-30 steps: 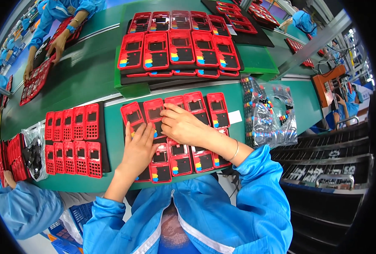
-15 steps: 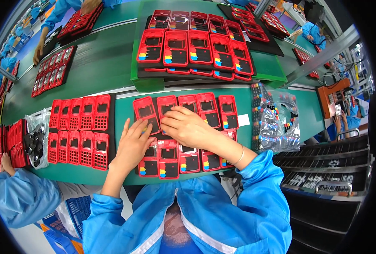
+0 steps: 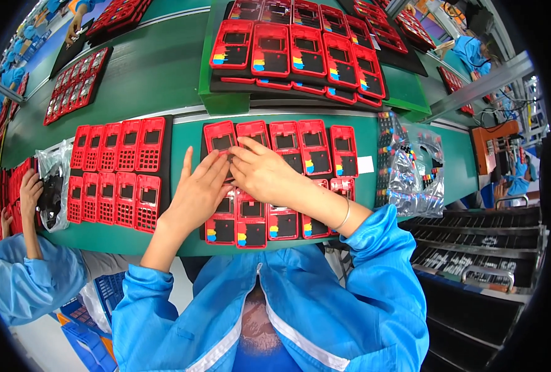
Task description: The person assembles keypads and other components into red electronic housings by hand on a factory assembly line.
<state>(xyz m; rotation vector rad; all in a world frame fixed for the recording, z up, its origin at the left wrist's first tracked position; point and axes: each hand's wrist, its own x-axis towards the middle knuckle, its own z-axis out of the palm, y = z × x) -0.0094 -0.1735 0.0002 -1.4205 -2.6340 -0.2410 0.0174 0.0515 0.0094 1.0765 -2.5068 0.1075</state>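
Note:
In front of me, a tilted red plastic device case [image 3: 220, 136] with a dark window lies at the far left of a two-row set of similar cases. My left hand [image 3: 202, 186] rests palm down on its lower part, one finger raised apart and the others stretched out. My right hand [image 3: 264, 175] reaches in from the right, fingers bent, with its tips meeting the left fingertips over the same case. Whatever lies under those tips is hidden. Blue and yellow pieces sit in nearby cases, such as the lower red case [image 3: 251, 228].
On the left lie red cases with keypad holes [image 3: 146, 195] and a clear bag of black parts [image 3: 53, 192]. Loaded trays [image 3: 288, 53] stand stacked on a green stand ahead. To the right lies a bag of small coloured parts [image 3: 415, 170]. A co-worker's hand [image 3: 30, 189] is at far left.
The view has shifted, so the bench appears higher. My left fingers have straightened and moved against my right fingertips; coloured bits seen by them earlier are hidden. The left co-worker's hand has risen.

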